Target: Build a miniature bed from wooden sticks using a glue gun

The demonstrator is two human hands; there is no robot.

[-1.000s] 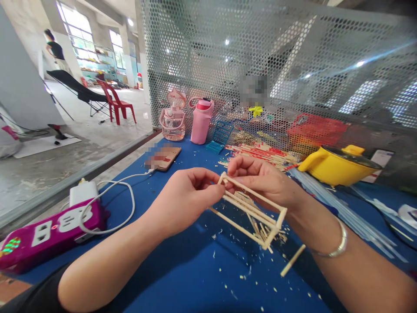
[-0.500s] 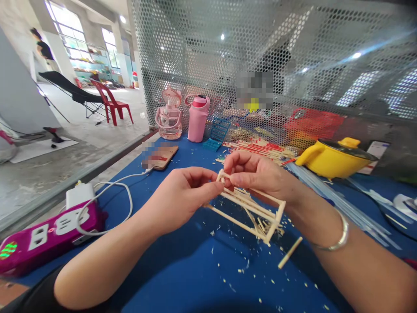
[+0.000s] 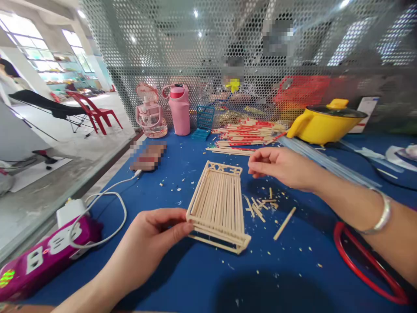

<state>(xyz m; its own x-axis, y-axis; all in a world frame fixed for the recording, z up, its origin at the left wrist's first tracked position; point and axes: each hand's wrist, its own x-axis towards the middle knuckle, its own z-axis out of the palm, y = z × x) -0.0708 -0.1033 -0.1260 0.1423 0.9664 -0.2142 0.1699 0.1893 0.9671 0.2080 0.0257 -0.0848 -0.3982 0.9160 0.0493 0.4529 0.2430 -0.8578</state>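
My left hand (image 3: pixel 156 241) pinches the near left corner of a small frame made of wooden sticks (image 3: pixel 220 200). The frame has a slatted floor of parallel sticks, and its far end shows crossed short pieces. To the right of that far end, my right hand (image 3: pixel 276 167) hovers above the blue table with thumb and fingers drawn together; whether anything tiny is between them cannot be made out. Short cut stick pieces (image 3: pixel 259 208) lie right of the frame, beside a longer loose stick (image 3: pixel 284 223). A pile of sticks with red wrappers (image 3: pixel 247 132) lies behind.
Two pink bottles (image 3: pixel 180 111) and a blue holder (image 3: pixel 203 121) stand at the back. A yellow pot (image 3: pixel 322 126) is at back right, red-handled tool (image 3: pixel 365 265) at right. A phone (image 3: pixel 150 156), white cable and purple power strip (image 3: pixel 45 254) are on the left.
The frame has turned so its slatted floor shows, with its near end toward me. My right hand has let go of it and moved right. The view has shifted, and the red handles now show.
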